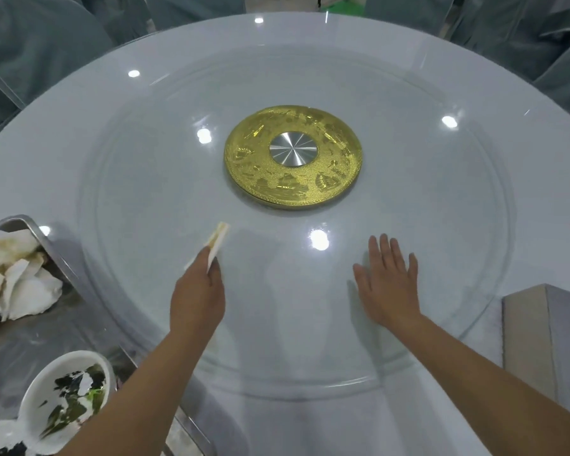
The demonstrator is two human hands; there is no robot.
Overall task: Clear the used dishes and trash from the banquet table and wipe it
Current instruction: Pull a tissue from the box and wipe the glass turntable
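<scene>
The left hand [198,291] pinches a folded white cloth [216,241] over the glass turntable [458,225], while the right hand [387,284] lies flat and open on the glass. The round white surface [63,120] carries a gold centre disc [293,158]; covered grey chairs [30,54] ring it. Left of the cloth, a metal tray [23,222] holds crumpled napkins [17,278] and a dirty bowl [69,396].

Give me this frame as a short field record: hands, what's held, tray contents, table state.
left hand: pinches a folded white cloth, raised over the glass turntable
right hand: flat, fingers spread, on the glass
metal tray: crumpled napkins, dirty bowl
centre: gold disc
right edge: box
table state: no dishes in view
</scene>
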